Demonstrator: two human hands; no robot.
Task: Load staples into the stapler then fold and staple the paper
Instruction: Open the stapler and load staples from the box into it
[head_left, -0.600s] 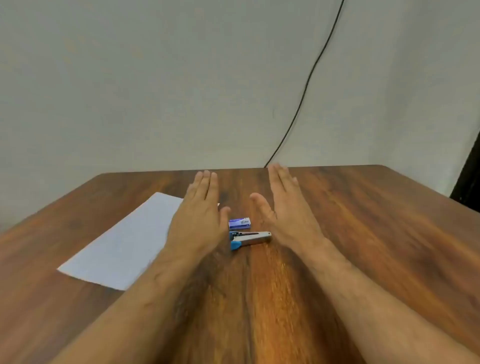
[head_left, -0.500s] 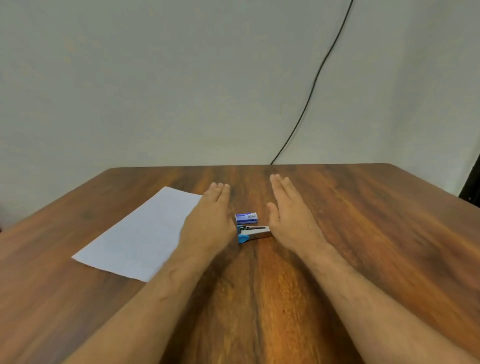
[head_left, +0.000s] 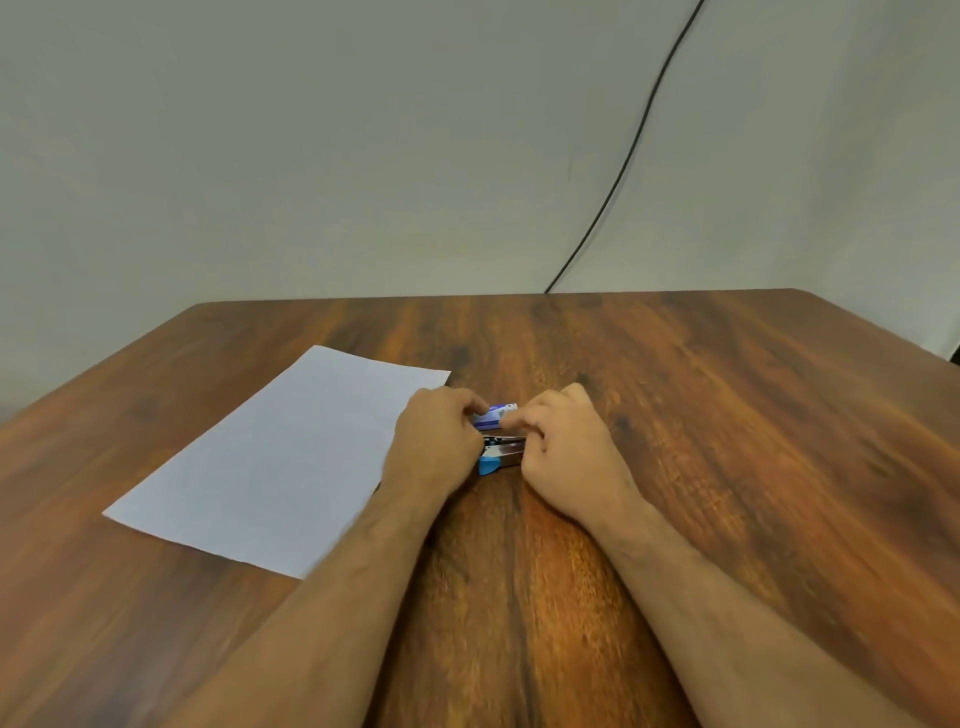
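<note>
- The staple box (head_left: 494, 415), a small cardboard carton printed in purple and white, sits near the middle of the table between the two hands, tilted a little, its right end raised.
- The left hand (head_left: 434, 447) curls its fingers over the box's left end, pinching it there.
- The right hand (head_left: 566, 452) has its fingers bent and bunched, with the fingertips (head_left: 514, 418) meeting the box's right end; the blur hides whether they truly clamp it or only touch.
- The stapler (head_left: 500, 456) lies flat just nearer than the box, a short narrow tool with a shiny metal top and a blue plastic tip pointing toward the camera; both hands flank it closely, and I cannot tell whether either touches it.
- The paper (head_left: 270, 462), one pale, smooth, unfolded rectangular sheet, lies flat to the left, set at an angle; the left wrist and forearm cross over its right edge.
- The table (head_left: 727, 441) is glossy reddish-brown wood with strong dark grain streaks and rounded far corners.
- Behind it stands a plain matte pale wall (head_left: 311, 156), with a thin black cable (head_left: 628, 150) running diagonally down to the table's far edge.
</note>
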